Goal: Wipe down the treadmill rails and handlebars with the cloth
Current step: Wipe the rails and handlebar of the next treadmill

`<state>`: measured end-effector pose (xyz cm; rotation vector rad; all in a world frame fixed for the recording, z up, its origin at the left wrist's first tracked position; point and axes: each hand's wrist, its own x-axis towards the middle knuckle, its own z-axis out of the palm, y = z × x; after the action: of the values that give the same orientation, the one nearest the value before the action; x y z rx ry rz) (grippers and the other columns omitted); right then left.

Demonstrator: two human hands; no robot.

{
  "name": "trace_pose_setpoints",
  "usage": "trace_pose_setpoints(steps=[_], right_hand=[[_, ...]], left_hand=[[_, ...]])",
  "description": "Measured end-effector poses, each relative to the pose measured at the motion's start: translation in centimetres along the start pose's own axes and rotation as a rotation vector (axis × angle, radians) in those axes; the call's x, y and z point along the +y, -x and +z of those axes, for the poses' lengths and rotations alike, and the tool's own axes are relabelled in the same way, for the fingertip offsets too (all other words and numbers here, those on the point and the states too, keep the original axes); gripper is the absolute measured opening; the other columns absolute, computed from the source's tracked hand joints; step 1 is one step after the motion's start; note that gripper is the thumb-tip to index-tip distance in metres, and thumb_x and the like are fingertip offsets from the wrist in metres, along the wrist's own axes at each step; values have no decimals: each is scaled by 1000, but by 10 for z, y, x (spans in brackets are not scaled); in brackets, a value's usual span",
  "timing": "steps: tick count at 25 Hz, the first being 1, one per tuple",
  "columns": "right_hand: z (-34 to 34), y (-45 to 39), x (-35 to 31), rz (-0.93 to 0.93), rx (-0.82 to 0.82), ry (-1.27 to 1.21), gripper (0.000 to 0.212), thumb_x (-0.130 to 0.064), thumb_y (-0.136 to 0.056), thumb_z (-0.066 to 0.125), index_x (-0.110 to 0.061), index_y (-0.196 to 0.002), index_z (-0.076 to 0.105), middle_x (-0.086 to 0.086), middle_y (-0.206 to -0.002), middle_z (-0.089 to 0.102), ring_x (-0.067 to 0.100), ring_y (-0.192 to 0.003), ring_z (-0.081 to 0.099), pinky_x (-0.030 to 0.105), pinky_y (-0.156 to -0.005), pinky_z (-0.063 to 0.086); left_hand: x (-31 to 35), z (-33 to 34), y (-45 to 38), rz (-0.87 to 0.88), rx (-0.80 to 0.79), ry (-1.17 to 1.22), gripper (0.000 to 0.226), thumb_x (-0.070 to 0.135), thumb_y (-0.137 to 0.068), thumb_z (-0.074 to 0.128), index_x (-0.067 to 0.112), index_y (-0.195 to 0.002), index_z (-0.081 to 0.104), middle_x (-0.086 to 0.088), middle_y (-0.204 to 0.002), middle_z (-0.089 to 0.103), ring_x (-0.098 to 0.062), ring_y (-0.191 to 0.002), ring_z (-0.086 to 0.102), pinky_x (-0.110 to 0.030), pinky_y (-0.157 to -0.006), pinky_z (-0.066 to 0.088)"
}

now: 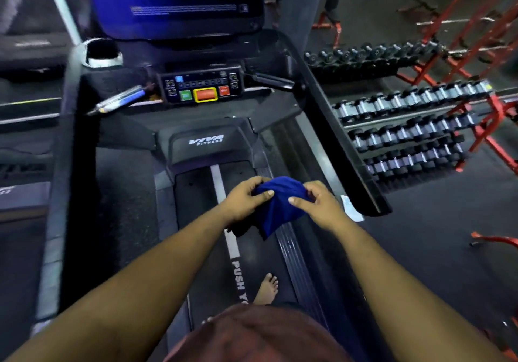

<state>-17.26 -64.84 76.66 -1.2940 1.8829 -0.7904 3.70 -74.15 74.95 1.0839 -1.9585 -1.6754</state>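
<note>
A dark blue cloth (280, 207) is bunched between both hands above the treadmill belt (201, 199). My left hand (244, 202) grips its left side and my right hand (319, 204) pinches its right side. The long black right rail (336, 143) runs from the console toward me on the right. The left rail (70, 165) runs down the left side. Two short handlebars flank the button panel: the left handlebar (120, 99) and the right handlebar (273, 80). Neither hand touches a rail or a handlebar.
The screen (179, 0) and the button panel (201, 87) stand ahead. A rack of dumbbells (406, 126) with red frames lies to the right. Another treadmill (25, 109) is on the left. My bare foot (267, 289) rests on the belt.
</note>
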Motion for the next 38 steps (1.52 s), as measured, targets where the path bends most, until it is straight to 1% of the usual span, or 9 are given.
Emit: trace_pose_setpoints(steps=[5,10,15,19,23,27,31,34,38], right_hand=[[59,-1,-66,-77,-58,-100,13,-20,-87,71,-17,-95,62,3,-92,69,13,-83,62,30,-77,49],[116,7,-113,111,-403,-243,50,-65,-79,68,-20,-97,71,2,-97,76,22,-94,71,37,-85,54],[153,20,-156,176,-685,-323,37,-31,-86,73,-2,-109,70,18,-104,74,28,-92,69,41,-88,54],[175,31,-181,72,-873,-575,33,-16,-79,76,-4,-108,67,15,-98,71,22,-84,65,29,-76,53],[190,33,-190,-6,-980,-662,26,-6,-75,73,-13,-101,69,7,-98,72,19,-89,67,31,-85,54],[205,25,-183,-298,-859,-515,22,5,-79,73,-8,-97,68,-3,-99,68,11,-94,62,25,-89,49],[236,26,-187,-254,-666,-464,15,-4,-89,67,-17,-98,65,-2,-95,70,11,-87,62,37,-84,52],[271,25,-201,-444,-428,-262,16,-12,-86,71,-25,-94,64,-3,-96,67,17,-92,61,41,-87,52],[337,26,-236,-700,-53,-16,21,-27,-83,68,-21,-103,66,1,-108,62,25,-105,52,48,-91,47]], left_hand=[[-27,-71,83,-80,96,-286,27,45,-85,73,26,-104,70,3,-96,73,-17,-91,68,-34,-83,54],[-42,-103,155,-45,273,-343,25,48,-87,61,29,-101,67,7,-100,71,-15,-97,65,-44,-91,51],[-54,-108,212,-53,590,-567,47,57,-86,51,25,-117,67,2,-111,66,-22,-108,57,-40,-95,45],[-78,-70,240,-324,1046,-47,64,53,-82,70,13,-131,53,-1,-124,57,-15,-111,55,-28,-98,43],[-97,-49,256,-321,811,772,69,64,-80,69,21,-133,59,-1,-132,65,-19,-119,57,-37,-98,40],[-88,-55,273,-287,1128,850,28,24,-89,72,6,-110,68,-12,-98,73,-19,-79,66,-25,-62,50],[-88,-75,305,-320,1348,537,14,15,-93,67,5,-102,71,-5,-94,76,-15,-87,69,-23,-76,54],[-92,-91,326,-458,1373,244,9,25,-95,65,18,-94,70,7,-85,74,-5,-79,65,-20,-72,53],[-121,-128,351,-734,1225,-15,46,72,-84,48,28,-79,62,9,-70,71,-12,-71,67,-42,-77,55]])
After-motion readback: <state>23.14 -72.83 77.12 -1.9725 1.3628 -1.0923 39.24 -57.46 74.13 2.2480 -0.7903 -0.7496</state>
